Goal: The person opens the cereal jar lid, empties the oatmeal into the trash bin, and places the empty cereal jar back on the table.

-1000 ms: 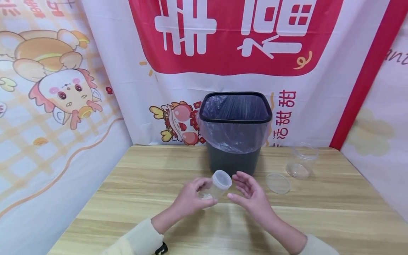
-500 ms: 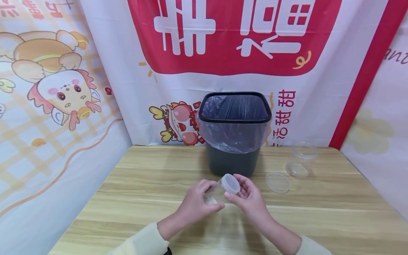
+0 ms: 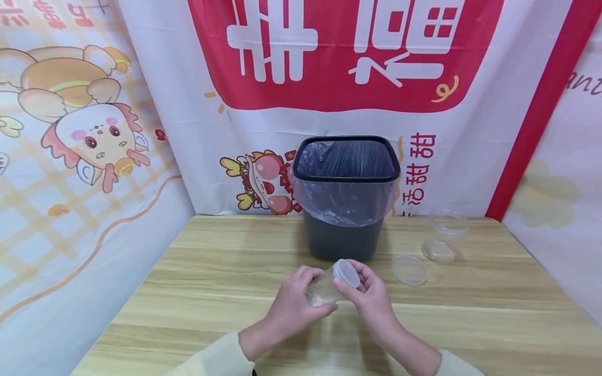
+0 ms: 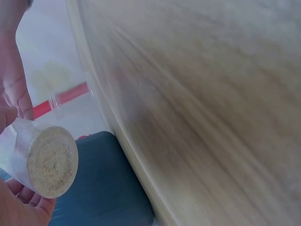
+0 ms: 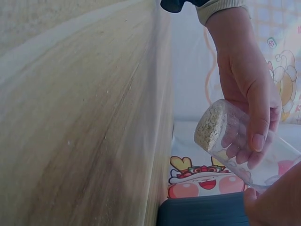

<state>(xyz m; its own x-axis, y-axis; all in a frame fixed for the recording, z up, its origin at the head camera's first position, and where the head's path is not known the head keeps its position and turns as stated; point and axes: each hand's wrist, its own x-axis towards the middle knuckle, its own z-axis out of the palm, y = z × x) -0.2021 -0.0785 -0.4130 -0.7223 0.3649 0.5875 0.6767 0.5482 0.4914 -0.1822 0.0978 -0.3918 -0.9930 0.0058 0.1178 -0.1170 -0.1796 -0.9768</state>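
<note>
My left hand [image 3: 297,298] grips a small clear plastic jar [image 3: 324,287] around its body and holds it tilted above the table. A layer of pale, grainy bits [image 4: 52,162] lies at the jar's bottom, as both wrist views show. On the jar's mouth is a translucent round lid [image 3: 348,273], facing up and to the right. My right hand [image 3: 373,300] pinches this lid by its edge, thumb in front and fingers behind. The lid sits on the jar; whether it is loose cannot be told.
A dark bin [image 3: 345,232] with a clear liner stands behind my hands against the printed cloth backdrop. To its right lie a clear flat disc [image 3: 409,270] and a larger clear open container [image 3: 444,245]. The wooden table [image 3: 226,261] extends around them.
My left hand has carried the jar to the right and slightly down. My right hand, apart from the lid a second ago, has come to it and taken hold of its edge.
</note>
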